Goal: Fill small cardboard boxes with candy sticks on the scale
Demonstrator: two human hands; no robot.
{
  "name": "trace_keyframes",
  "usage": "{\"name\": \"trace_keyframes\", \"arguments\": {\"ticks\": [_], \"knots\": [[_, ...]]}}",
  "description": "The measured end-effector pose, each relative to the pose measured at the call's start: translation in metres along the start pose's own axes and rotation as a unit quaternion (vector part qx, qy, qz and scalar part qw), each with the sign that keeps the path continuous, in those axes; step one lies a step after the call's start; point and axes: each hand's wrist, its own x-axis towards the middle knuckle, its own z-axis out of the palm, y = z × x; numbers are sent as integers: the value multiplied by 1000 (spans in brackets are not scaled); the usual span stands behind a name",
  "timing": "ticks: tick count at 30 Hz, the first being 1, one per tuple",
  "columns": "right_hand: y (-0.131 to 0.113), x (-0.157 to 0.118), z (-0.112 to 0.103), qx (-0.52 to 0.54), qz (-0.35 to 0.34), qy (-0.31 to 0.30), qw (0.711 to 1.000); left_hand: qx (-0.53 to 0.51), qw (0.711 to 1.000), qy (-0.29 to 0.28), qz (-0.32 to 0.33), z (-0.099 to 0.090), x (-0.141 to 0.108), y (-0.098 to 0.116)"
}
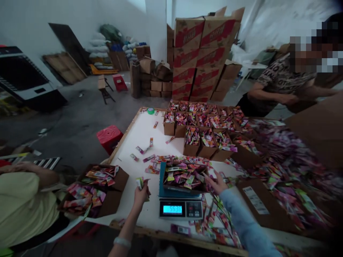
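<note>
My left hand (142, 194) is closed on a few small candy packets (139, 182), just left of the scale. On the scale (180, 208), whose display is lit, sits an open cardboard box (184, 187) filled with colourful packets (184, 173). My right hand (217, 182) is at the right edge of that box, its fingers apart and reaching over the packets there; whether a packet is between them cannot be made out. Loose packets (154, 167) lie behind the box, and more (219, 214) lie right of the scale.
Filled boxes (191, 144) stand in rows at the table's back. A packet heap (289, 142) and a cardboard flap (254, 201) are at right. Two packet boxes (109, 203) stand left, beside a seated person (24, 203). Another person (284, 85) stands back right.
</note>
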Motion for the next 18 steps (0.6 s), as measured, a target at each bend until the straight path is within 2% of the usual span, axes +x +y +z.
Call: {"name": "trace_keyframes", "arguments": {"ticks": [2,4,8,12,18], "knots": [[2,-3,-16,21,-19,36,999,-7,1000,5,2,-18,0,-9],[0,-4,-29,30,-31,45,998,-15,1000,3,-2,-34,1,-19],[-7,1,-41,25,-73,66,995,-14,1000,10,-15,-53,6,-29],[0,11,-41,0,-64,52,997,-26,999,33,-8,-57,1,-28],[44,35,-50,-26,-60,22,998,-42,996,73,2,-47,-30,-33]]}}
